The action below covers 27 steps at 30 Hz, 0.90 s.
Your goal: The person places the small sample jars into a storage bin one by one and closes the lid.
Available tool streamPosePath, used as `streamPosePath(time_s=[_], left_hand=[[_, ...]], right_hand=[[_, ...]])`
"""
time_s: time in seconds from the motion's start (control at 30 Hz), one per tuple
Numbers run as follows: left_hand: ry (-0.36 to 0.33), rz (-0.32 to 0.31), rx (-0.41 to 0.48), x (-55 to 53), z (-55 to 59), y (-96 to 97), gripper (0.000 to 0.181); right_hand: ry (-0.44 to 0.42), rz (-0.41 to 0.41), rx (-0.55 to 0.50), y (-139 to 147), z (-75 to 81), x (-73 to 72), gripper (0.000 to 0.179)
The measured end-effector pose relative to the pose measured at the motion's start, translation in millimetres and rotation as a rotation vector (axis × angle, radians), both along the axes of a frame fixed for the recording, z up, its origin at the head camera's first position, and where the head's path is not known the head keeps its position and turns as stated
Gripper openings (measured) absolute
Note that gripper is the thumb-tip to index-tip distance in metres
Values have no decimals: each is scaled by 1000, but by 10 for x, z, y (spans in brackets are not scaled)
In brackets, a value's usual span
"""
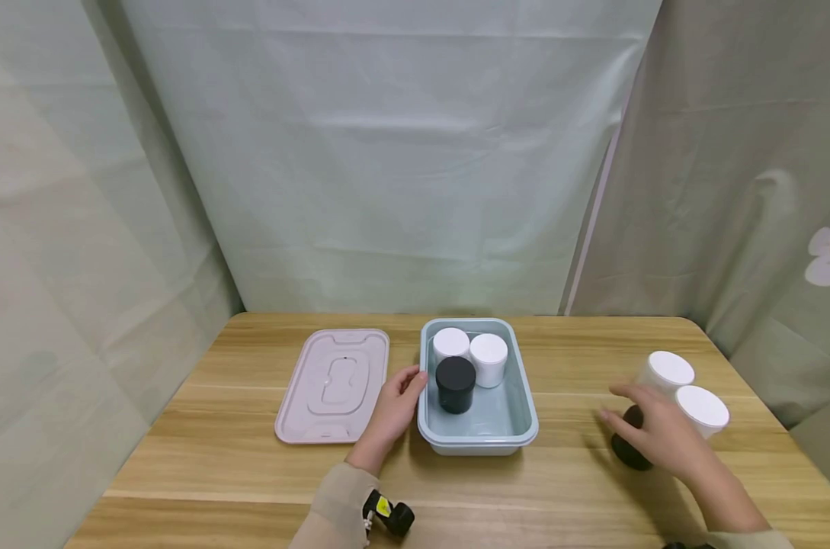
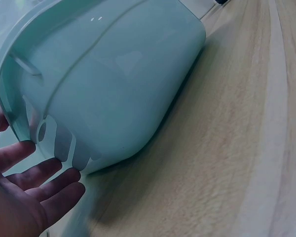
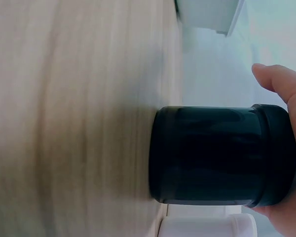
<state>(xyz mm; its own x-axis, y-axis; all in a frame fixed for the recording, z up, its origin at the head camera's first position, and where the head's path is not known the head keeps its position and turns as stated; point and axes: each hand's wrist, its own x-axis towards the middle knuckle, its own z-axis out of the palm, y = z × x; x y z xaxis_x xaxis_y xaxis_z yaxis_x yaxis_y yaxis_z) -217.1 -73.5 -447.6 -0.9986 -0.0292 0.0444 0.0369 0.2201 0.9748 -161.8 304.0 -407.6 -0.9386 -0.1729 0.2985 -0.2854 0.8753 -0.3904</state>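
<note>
A light blue plastic bin (image 1: 479, 438) stands mid-table with two white jars (image 1: 488, 358) and a black jar (image 1: 456, 385) inside. My left hand (image 1: 397, 404) holds its left rim, thumb over the edge. In the left wrist view the fingertips lie against the bin's outer wall (image 2: 123, 74). At the right, my right hand (image 1: 661, 427) is over another black jar (image 1: 627, 446), thumb and fingers apart. The right wrist view shows this jar (image 3: 207, 155) upright on the table, its lid close to the palm, the thumb extended past it.
Two more white jars (image 1: 701, 408) stand just beyond and right of the right hand. A pale pink lid (image 1: 338, 385) lies flat left of the bin. Light curtains (image 1: 401, 191) hang behind the wooden table (image 1: 250, 473) and at both sides.
</note>
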Motion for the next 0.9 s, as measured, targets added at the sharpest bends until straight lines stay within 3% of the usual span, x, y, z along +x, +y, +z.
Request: streamPosePath(time_s=[0.23, 0.4, 0.67, 0.73, 0.9], left_hand=[[-6, -1, 5, 3, -2, 2, 44], [5, -12, 15, -3, -5, 8, 44], [5, -18, 17, 2, 16, 2, 43], [1, -19, 17, 23, 59, 4, 42], [0, -20, -3, 193, 335, 31, 39]], right_hand=[[10, -11, 40, 9, -11, 35, 54], [-43, -26, 37, 78, 9, 85, 60], [-59, 42, -8, 310, -23, 117, 73], [-62, 53, -21, 347, -28, 115, 74], [-81, 23, -38, 343, 21, 117, 72]])
